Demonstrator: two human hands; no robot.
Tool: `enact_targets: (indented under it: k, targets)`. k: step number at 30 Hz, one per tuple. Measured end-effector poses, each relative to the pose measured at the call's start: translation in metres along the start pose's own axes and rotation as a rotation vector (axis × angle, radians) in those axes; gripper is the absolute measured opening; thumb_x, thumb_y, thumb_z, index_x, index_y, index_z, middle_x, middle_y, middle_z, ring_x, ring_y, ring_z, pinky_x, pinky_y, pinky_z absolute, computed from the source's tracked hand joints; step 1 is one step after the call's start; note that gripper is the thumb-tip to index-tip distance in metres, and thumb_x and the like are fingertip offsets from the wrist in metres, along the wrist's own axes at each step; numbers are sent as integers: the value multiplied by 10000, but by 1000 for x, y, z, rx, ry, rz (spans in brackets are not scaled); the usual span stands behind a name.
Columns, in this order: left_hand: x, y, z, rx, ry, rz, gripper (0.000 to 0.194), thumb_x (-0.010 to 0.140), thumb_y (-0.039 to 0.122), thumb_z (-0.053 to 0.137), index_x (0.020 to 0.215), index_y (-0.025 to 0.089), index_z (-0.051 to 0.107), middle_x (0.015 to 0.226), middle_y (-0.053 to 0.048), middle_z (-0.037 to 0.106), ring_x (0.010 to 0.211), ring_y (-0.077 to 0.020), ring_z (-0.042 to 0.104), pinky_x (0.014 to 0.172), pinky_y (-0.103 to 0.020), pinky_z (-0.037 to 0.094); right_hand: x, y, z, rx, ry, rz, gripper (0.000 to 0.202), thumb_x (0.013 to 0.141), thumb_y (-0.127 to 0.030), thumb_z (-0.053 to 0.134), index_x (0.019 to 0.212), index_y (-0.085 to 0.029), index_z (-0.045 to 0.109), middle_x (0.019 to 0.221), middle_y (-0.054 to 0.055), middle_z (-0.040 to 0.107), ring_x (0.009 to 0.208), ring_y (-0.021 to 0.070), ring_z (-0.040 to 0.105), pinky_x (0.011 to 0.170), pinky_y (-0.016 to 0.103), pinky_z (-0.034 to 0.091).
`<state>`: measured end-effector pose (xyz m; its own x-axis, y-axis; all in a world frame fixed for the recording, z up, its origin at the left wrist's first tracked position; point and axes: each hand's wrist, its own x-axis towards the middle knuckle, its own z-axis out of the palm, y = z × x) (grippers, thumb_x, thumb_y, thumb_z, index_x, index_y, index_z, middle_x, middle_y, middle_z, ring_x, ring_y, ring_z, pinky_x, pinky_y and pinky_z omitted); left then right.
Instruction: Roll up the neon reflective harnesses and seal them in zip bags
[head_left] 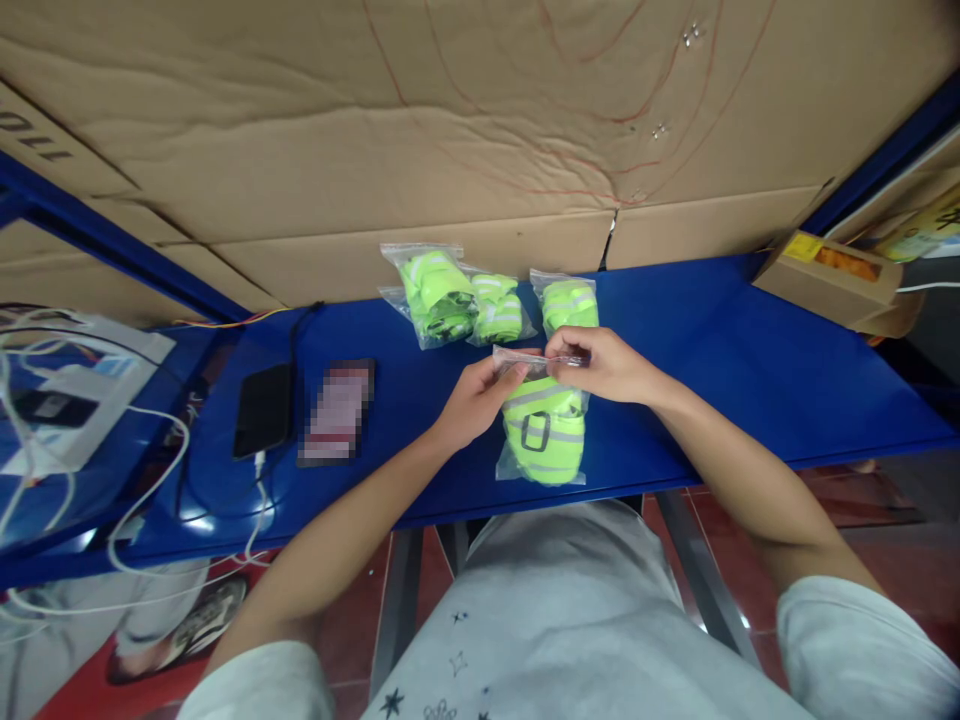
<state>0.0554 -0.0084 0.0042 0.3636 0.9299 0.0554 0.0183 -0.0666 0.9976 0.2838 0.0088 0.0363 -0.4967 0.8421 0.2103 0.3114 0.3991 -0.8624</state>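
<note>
A clear zip-lock bag hangs from both hands near the front edge of the blue table. Inside it is a rolled neon-yellow strap with grey reflective stripes and a black buckle. My left hand pinches the left part of the bag's top edge between thumb and fingers. At the right part of that edge, my right hand is closed on the plastic. Just behind the hands lie similar filled bags: one large bag, a smaller bag beside it, and another bag partly hidden by my right hand.
On the blue table, a black phone with a white cable lies left of a pixelated phone-shaped item. White cables tangle at the far left. An open cardboard box stands at the right; a cardboard wall rises behind.
</note>
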Motion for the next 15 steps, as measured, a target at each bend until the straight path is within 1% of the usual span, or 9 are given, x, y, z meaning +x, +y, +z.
enact_targets:
  k: [2,6,8,10,12,15]
  targets:
    - [0,-2,0,11,-28,20,519,926,581,725,1252,181,780,1212,-84,793,1042,-246,719,917,-323,536,0,1,0,6,-4,2,132,840,-281,680,872,-155,657,713,-30,582,627,85,447,593,229,340]
    - [1,-2,0,28,-59,39,521,921,581,728,1261,190,776,1218,-86,793,1092,-268,719,947,-340,544,0,1,1,17,-15,-4,119,842,-274,678,825,-161,645,676,-39,553,611,82,430,584,230,329]
    - [0,-1,0,31,-72,51,511,921,577,730,1246,186,780,1226,-93,790,1141,-280,713,979,-348,545,-1,-1,2,-4,-5,-12,108,840,-266,678,819,-167,640,680,-37,562,619,86,452,593,230,340]
    - [0,-1,0,27,-86,60,511,927,575,724,1261,192,772,1249,-96,783,1177,-283,708,1010,-357,544,-1,-4,2,-32,4,-16,104,847,-271,679,843,-171,651,715,-24,603,648,97,496,616,232,364]
    - [0,-2,-1,16,-110,48,544,907,576,750,1305,205,751,1267,-95,777,1182,-287,710,1018,-369,551,-2,-5,2,-50,-4,-20,107,859,-281,677,864,-175,663,736,-15,623,670,105,522,631,234,377]
    - [-1,-7,-1,-20,-160,3,615,861,598,792,1337,213,737,1284,-103,771,1213,-311,704,1042,-395,554,-2,-5,0,-68,-27,-43,71,852,-249,668,841,-179,660,696,-32,589,646,97,498,625,232,363]
